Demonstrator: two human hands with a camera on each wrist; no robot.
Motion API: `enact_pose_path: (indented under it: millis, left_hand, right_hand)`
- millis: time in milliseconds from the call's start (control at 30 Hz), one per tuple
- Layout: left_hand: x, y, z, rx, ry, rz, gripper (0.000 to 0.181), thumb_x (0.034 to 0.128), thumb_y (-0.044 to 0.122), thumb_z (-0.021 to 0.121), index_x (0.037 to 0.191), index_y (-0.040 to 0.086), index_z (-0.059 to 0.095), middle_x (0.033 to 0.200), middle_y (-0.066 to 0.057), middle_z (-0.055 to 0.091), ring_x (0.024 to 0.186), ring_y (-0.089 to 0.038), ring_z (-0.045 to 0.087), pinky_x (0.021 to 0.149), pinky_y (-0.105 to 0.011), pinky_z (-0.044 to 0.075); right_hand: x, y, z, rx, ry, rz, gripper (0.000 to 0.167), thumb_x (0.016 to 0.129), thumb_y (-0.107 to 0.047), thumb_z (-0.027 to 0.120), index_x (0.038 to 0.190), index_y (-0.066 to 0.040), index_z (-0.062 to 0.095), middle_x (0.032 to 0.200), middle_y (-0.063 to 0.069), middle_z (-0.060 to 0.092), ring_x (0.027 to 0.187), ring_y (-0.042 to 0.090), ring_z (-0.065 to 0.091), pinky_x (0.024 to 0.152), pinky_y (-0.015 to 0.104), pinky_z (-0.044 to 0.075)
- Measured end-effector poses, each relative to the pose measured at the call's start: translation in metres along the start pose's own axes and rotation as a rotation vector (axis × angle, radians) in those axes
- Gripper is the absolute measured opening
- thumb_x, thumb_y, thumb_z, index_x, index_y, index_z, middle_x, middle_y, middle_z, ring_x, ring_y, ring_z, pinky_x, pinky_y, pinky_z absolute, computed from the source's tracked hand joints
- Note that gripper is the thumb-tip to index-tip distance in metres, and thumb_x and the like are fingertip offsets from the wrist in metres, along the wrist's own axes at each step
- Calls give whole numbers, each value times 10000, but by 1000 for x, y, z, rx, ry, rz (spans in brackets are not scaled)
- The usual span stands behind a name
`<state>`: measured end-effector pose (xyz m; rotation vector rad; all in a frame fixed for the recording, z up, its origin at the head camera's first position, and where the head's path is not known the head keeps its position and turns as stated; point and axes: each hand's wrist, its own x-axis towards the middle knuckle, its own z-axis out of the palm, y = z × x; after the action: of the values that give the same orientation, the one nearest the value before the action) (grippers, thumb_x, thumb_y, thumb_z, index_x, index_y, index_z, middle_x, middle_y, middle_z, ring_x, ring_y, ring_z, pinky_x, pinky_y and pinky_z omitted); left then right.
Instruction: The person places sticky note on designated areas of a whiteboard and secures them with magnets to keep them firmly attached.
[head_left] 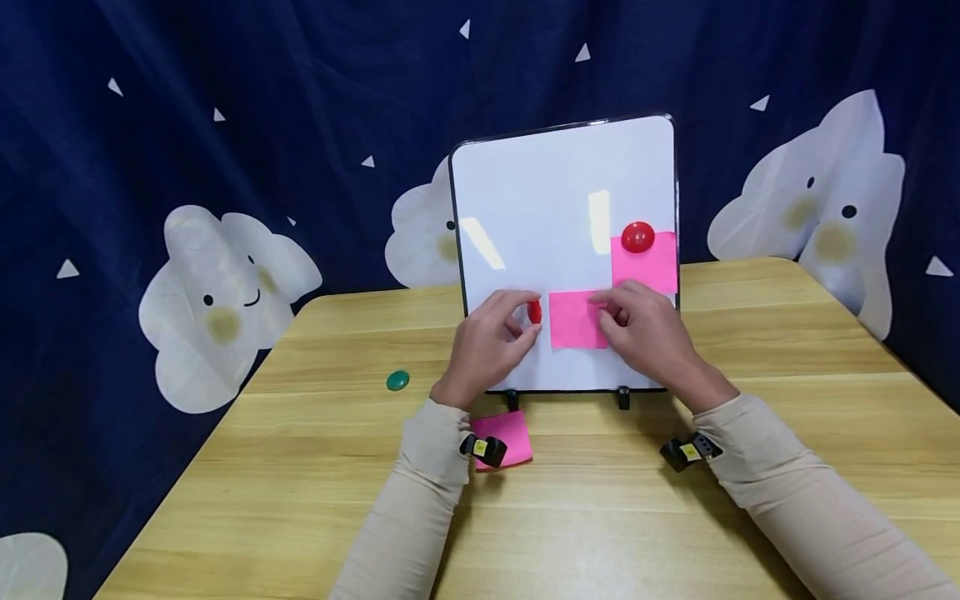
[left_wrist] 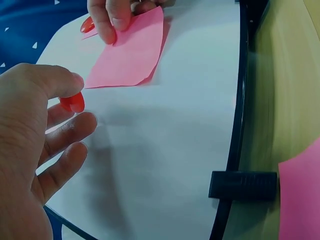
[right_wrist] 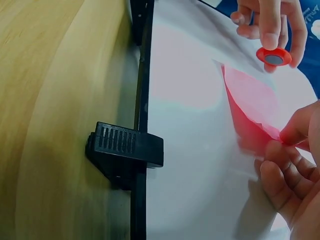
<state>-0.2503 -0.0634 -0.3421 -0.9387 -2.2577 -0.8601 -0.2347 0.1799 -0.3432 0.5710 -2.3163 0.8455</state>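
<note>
My left hand pinches a red round magnet between thumb and finger, to the left of a pink note. In the right wrist view the magnet's grey underside faces the camera. My right hand pinches the right edge of that note against or just off the whiteboard; the left wrist view shows the note with a shadow beside it. Up and to the right, another pink note hangs on the board under a red magnet.
A green magnet lies on the wooden table left of the board. Pink notes lie in front of it, partly behind my left wrist. Black feet hold the board's lower edge. A dark blue curtain hangs behind.
</note>
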Motion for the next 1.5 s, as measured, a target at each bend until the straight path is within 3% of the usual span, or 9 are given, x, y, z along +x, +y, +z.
enact_pose_path:
  millis: [433,1300,1500]
  left_hand:
    - [11,9,12,72,33,70,383,910,188,743,1283,132,677,1234,6,654,733,-48,628,669,-144,493]
    - [25,20,34,111,157,76,343,890,170,761,1226,136,705,1208,7,649,725,-36,605,631,-134,467]
    - [29,24,38,133,138,66,359,895,168,753,1250,150,703,1219,2,642,751,-43,604,640,-151,484]
  right_hand:
    - [2,-1,-2,5,-9,15,186,872,17,703,1047,-7,760,779,44,560,700,185,506,591,289,421]
    - [0,2,2,6,-8,-5,168,854,19,717,1014,-1,767,761,44,570,679,181,507,588,317,435]
    - [0,1,1,5,2,-10,176,854,13,719,1021,-9,771,757,31,566,674,170,501,585,303,421]
